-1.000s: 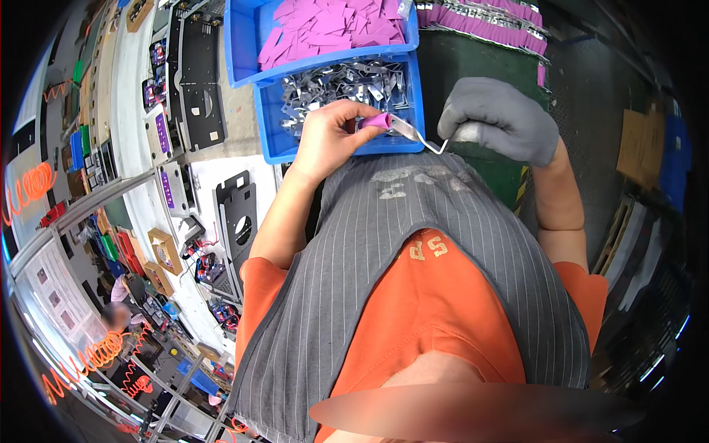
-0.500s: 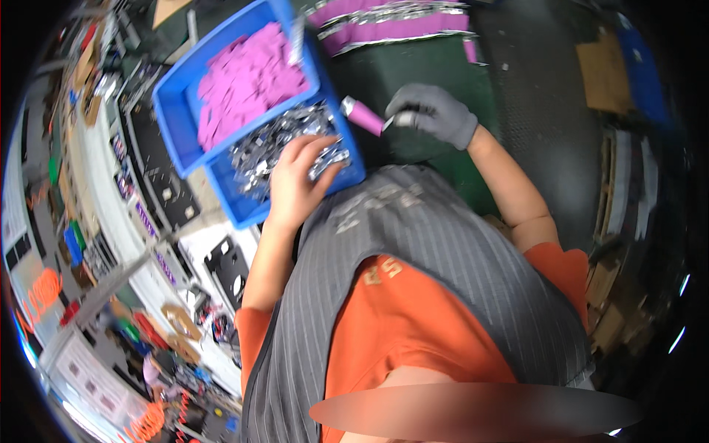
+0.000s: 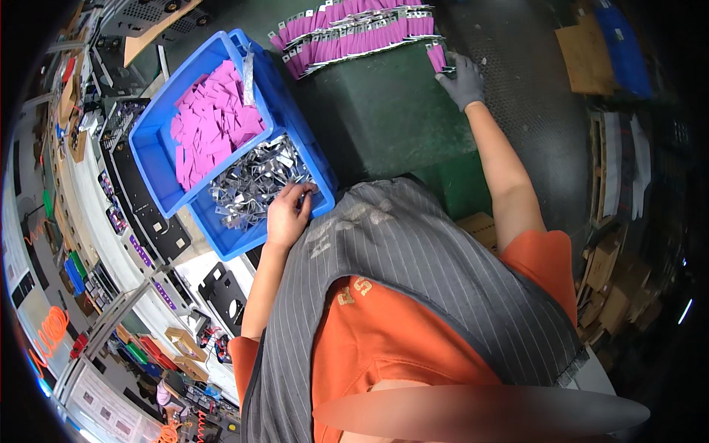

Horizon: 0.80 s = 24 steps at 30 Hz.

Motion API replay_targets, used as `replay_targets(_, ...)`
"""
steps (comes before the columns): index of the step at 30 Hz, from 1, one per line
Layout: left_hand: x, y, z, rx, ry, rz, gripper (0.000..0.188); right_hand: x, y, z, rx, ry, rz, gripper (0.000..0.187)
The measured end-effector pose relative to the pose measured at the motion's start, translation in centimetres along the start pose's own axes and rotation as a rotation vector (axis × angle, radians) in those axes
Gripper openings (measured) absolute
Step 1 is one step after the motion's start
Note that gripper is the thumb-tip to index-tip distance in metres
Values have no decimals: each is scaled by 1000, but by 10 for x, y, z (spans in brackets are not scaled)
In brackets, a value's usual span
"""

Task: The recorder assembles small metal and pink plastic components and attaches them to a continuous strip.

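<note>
In the near compartment of a blue bin (image 3: 236, 240), my bare left hand (image 3: 289, 214) has its fingers curled together over loose shiny metal pieces (image 3: 255, 181). What its fingertips close on is too small to make out. Out to the far right, my right hand (image 3: 465, 83) in a grey glove has thumb and fingers around the end of a metal strip with a purple sleeve (image 3: 437, 57). This strip lies in a short group on the dark green surface, just right of longer rows of the same strips (image 3: 369, 40).
Flat purple pieces (image 3: 214, 111) fill the bin's far compartment. A clear plastic strip (image 3: 248, 77) lies over its right wall. Beyond my left arm runs a bench with black panels (image 3: 159, 199). Cardboard (image 3: 583, 55) and a blue sheet (image 3: 624, 52) are at the far right.
My right hand has moved away and to the right, carrying a purple-sleeved strip to the small group. The left hand stays in the metal pieces, its fingers now more closed. The view has shifted.
</note>
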<state>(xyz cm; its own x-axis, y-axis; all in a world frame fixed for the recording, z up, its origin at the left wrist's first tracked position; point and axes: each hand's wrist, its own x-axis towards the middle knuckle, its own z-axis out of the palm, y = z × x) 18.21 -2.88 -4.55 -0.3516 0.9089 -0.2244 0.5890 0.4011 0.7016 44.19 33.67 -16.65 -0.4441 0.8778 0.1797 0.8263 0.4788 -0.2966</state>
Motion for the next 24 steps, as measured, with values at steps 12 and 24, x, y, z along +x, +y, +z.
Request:
replay_targets(12,-3,-3,-3,38,33,116,11,6,-105,-52,415,123,-442,33)
replay_targets(24,-21,3,-63,31,335,345,12,-107,-355,26,-577,-994,-1164,31)
